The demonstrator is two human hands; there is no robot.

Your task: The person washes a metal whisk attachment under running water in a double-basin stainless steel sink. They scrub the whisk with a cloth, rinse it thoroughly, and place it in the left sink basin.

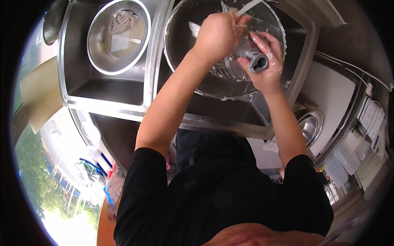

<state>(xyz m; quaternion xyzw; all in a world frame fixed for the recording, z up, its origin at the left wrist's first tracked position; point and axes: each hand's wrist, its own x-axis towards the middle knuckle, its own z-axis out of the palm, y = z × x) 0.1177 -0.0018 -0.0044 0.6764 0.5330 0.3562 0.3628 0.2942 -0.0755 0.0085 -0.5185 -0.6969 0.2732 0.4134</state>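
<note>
A large metal bowl (212, 87) stands in the right sink basin, its rim and inside smeared with a white creamy substance. Over it, my left hand (219, 35) is closed on a pale tool with a white strip-like handle (248, 7); its working end cannot be told. My right hand (267, 61) grips the grey metal hub of a mixer whisk attachment (258, 63), whose socket faces me and whose wires (222, 70) point down into the bowl. White residue coats the fingers of my right hand. A white lump (194, 29) shows beside my left wrist.
In the left basin (114, 89) sits a metal bowl (89, 40) with water and a crumpled cloth (123, 22). A steel divider (153, 55) separates the basins. At right lie a white board (331, 83), metal bowls (309, 126) and a cable (354, 66).
</note>
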